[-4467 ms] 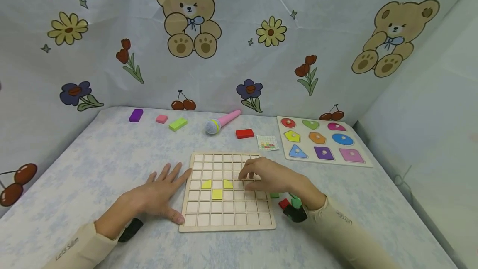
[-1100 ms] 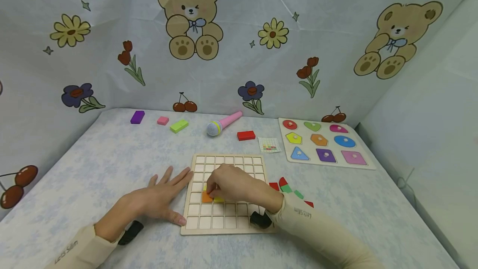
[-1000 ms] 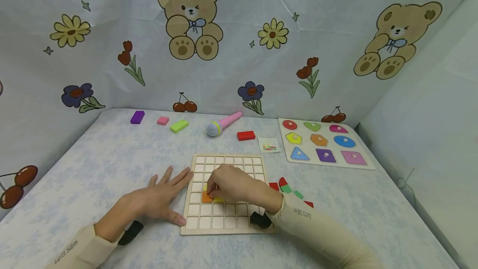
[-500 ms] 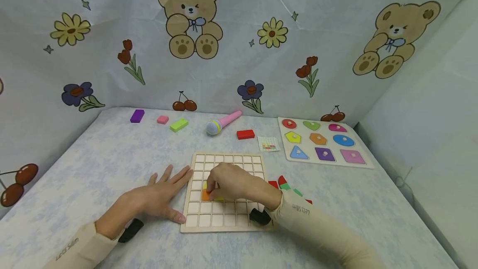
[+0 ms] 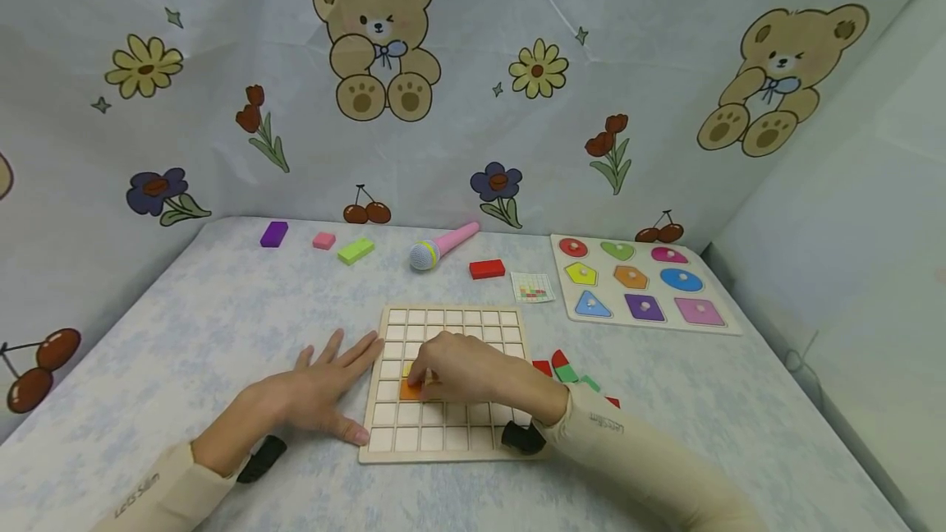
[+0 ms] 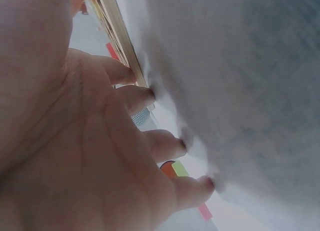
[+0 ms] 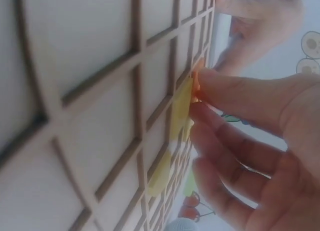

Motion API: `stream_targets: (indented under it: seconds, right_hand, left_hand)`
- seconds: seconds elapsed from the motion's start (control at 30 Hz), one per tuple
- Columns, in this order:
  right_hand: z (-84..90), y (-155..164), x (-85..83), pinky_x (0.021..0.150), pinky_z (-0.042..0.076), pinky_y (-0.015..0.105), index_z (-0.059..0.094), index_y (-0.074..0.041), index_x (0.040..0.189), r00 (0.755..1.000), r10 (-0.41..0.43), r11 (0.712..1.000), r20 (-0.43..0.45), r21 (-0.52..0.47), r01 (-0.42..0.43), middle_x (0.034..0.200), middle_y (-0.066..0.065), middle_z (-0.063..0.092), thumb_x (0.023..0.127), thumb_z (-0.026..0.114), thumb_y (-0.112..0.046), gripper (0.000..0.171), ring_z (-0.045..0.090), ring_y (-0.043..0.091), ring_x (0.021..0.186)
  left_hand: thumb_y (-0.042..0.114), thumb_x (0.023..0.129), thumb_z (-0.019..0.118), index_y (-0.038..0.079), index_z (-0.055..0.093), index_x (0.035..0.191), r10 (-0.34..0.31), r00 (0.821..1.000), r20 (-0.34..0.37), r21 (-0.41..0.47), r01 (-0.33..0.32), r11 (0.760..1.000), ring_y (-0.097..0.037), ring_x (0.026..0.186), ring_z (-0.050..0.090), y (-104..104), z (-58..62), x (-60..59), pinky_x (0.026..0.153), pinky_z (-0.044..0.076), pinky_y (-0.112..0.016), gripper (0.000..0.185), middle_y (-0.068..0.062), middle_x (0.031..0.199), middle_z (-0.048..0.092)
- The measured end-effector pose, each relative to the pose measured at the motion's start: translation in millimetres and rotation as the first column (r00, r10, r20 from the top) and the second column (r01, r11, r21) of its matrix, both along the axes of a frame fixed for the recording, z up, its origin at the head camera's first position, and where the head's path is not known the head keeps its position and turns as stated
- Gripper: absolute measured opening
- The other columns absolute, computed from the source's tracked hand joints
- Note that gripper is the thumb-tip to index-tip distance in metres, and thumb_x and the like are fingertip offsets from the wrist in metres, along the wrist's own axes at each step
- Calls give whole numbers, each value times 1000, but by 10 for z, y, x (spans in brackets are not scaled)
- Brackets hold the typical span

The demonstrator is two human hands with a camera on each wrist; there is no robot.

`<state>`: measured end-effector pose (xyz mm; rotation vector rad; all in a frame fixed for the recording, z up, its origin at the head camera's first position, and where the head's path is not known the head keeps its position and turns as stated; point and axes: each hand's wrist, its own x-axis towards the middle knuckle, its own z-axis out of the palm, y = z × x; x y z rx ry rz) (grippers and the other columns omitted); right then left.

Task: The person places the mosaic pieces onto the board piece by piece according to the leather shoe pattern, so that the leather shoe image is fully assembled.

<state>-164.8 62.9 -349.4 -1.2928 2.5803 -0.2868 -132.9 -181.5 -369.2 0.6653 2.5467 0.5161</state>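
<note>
Wooden grid board: a pale square wooden board with a lattice of small square cells (image 5: 451,425) lies flat on the blue-white mottled tabletop (image 5: 222,310), in front of the person.
Orange tile: a small orange square tile (image 5: 410,389) sits in a cell left of the board's middle, under the fingertips of the right hand; the right wrist view shows its edge (image 7: 196,77) at the tip of the forefinger.
Right hand: the right hand (image 5: 473,368) is over the board's middle, fingers bent down onto the orange tile; whether they pinch it or only press it, I cannot tell.
Yellow tiles: a yellow square tile (image 5: 406,369) shows in the cell just behind the orange one; the right wrist view shows yellow tiles (image 7: 181,103) set in cells just beside the fingers.
Left hand: the left hand (image 5: 318,388) lies flat on the table with fingers straight and spread, its fingertips against the board's left edge, holding nothing.
Loose pieces: red and green flat pieces (image 5: 565,369) lie on the table just right of the board.
Far side: a purple block (image 5: 273,234), a pink block (image 5: 323,240), a lime-green block (image 5: 355,250), a pink toy microphone with a grey head (image 5: 441,245), a red block (image 5: 487,269) and a small printed pattern card (image 5: 532,287).
Shape puzzle: a wooden shape puzzle board with 8 coloured knobbed shapes (image 5: 727,323) lies at the right rear, well apart from both hands.
</note>
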Motion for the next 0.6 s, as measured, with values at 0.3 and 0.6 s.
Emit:
stream_targets:
  seconds: [0.3, 0.6]
  right_hand:
    - [63, 378, 54, 79, 50, 15, 77, -16, 112, 999, 34, 999, 17, -27, -34, 105, -6, 72, 93, 74, -17, 20, 61, 2, 88]
    - [102, 957, 21, 79, 55, 24, 75, -13, 115, 988, -106, 991, 113, -69, 114, 110, -3, 73, 92, 75, -19, 24, 62, 2, 87]
  left_hand:
    - [66, 71, 76, 13, 7, 163, 10, 1000, -6, -16, -10, 1000, -50, 151, -11, 8, -8, -29, 109, -4, -79, 126, -10, 170, 0]
    - [66, 70, 77, 12, 8, 163, 17, 1000, -2, -11, -17, 1000, -50, 151, -11, 5, -14, -20, 108, -3, -79, 128, -10, 170, 1]
